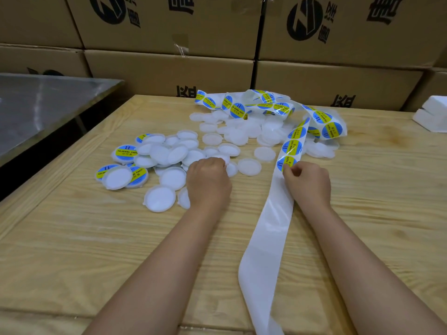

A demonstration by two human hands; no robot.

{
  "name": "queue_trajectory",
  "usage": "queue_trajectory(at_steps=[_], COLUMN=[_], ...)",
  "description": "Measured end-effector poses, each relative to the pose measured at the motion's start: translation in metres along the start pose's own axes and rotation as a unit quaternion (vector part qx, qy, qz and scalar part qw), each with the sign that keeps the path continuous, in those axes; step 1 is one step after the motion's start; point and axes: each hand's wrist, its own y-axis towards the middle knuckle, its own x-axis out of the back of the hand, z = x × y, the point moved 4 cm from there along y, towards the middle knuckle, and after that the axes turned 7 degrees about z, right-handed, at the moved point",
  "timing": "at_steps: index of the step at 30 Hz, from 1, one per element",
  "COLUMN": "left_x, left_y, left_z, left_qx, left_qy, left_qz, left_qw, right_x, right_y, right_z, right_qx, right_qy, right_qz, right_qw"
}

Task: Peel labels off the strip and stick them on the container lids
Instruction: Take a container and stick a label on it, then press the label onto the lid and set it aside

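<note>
well, the head view looks down on a pale wooden table [72, 238] with plain grain and a raised border strip along its left edge. stacked cardboard boxes [169, 66] printed with black marks wall off the far side from 10 to 2 o'clock, a grey metal table [48, 105] stands beside the wood at 9 o'clock, and white blocks [433, 114] sit at the 3 o'clock edge. plain white lids [159, 198] lie scattered and overlapping from the middle up toward 12 o'clock; a few labelled lids [125, 152], blue and yellow, cluster at 10 o'clock. the label strip [268, 228] lies tangled over the far lids at 1 o'clock, then runs down past the centre as bare glossy backing to the 6 o'clock edge. the right hand [307, 182], just right of centre, pinches the strip between thumb and fingertips at its nearest label [287, 162], with the backing passing under the palm. the left hand [209, 182], just left of centre, rests knuckles up on the near lids with its fingers curled down out of sight, so whether it grips a lid cannot be told.
</note>
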Motion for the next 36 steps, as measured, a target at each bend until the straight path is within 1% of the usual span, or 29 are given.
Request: queue_trajectory(at_steps=[1, 2, 5, 7, 8, 9, 10, 11, 12, 13, 14, 15, 16, 17, 19, 22, 27, 31, 33, 36], left_x=[-0.001, -0.003, -0.01, -0.011, -0.008, -0.003, 0.0, 0.0, -0.002, -0.007, -0.013, -0.02, -0.026, -0.029, -0.028, -0.021, -0.02, -0.019, -0.019, -0.018], left_y=[0.0, 0.0, 0.001, 0.0, -0.001, -0.003, -0.005, -0.01, -0.016, -0.023, -0.028, -0.033, -0.035, -0.034, -0.034, -0.033, -0.035, -0.035, -0.035, -0.035], left_z=[-0.001, -0.001, 0.002, 0.001, -0.004, -0.011, -0.019, -0.027, -0.036, -0.043, -0.049, -0.052, -0.053, -0.052, -0.051, -0.051, -0.051, -0.051, -0.052, -0.052], left_qx=[-0.007, -0.007, -0.005, -0.008, -0.027, -0.071, -0.138, -0.223, -0.305, -0.361, -0.382, -0.376, -0.356, -0.341, -0.324, -0.319, -0.293, -0.291, -0.285, -0.282], left_qy=[0.036, 0.069, 0.125, 0.147, 0.148, 0.133, 0.096, 0.051, 0.011, -0.013, -0.028, -0.032, -0.029, -0.028, -0.045, -0.076, -0.115, -0.108, -0.106, -0.098], left_qz=[0.008, 0.034, 0.104, 0.117, 0.106, 0.067, 0.025, 0.003, 0.022, 0.078, 0.155, 0.232, 0.28, 0.294, 0.291, 0.27, 0.282, 0.284, 0.287, 0.293], left_qw=[0.999, 0.997, 0.987, 0.982, 0.983, 0.986, 0.985, 0.973, 0.952, 0.929, 0.911, 0.897, 0.891, 0.892, 0.899, 0.905, 0.906, 0.907, 0.909, 0.908], right_x=[0.001, 0.001, 0.001, 0.0, 0.0, 0.0, 0.0, 0.0, -0.001, -0.003, -0.005, -0.008, -0.011, -0.012, -0.012, -0.012, -0.011, -0.017, -0.018, -0.017], right_y=[-0.001, -0.001, -0.002, -0.002, -0.001, 0.0, 0.0, 0.001, 0.001, 0.003, 0.004, 0.006, 0.006, 0.007, 0.007, 0.007, 0.008, 0.011, 0.012, 0.011], right_z=[0.001, 0.002, 0.002, 0.003, 0.003, 0.003, 0.004, 0.004, 0.004, 0.003, 0.002, 0.0, -0.001, -0.003, -0.005, -0.005, -0.007, -0.004, -0.004, -0.003], right_qx=[0.008, 0.012, 0.013, 0.014, 0.018, 0.025, 0.032, 0.04, 0.047, 0.053, 0.058, 0.059, 0.055, 0.048, 0.039, 0.037, 0.043, 0.079, 0.08, 0.07], right_qy=[-0.008, -0.014, -0.043, -0.063, -0.067, -0.064, -0.057, -0.052, -0.053, -0.064, -0.09, -0.13, -0.173, -0.205, -0.223, -0.197, -0.192, -0.204, -0.193, -0.181], right_qz=[-0.007, -0.01, -0.01, -0.005, -0.002, -0.003, -0.005, -0.004, 0.002, 0.015, 0.034, 0.053, 0.066, 0.07, 0.071, 0.083, 0.081, 0.102, 0.117, 0.113], right_qw=[1.0, 1.0, 0.999, 0.998, 0.998, 0.998, 0.998, 0.998, 0.997, 0.996, 0.994, 0.988, 0.981, 0.975, 0.971, 0.976, 0.977, 0.97, 0.971, 0.974])
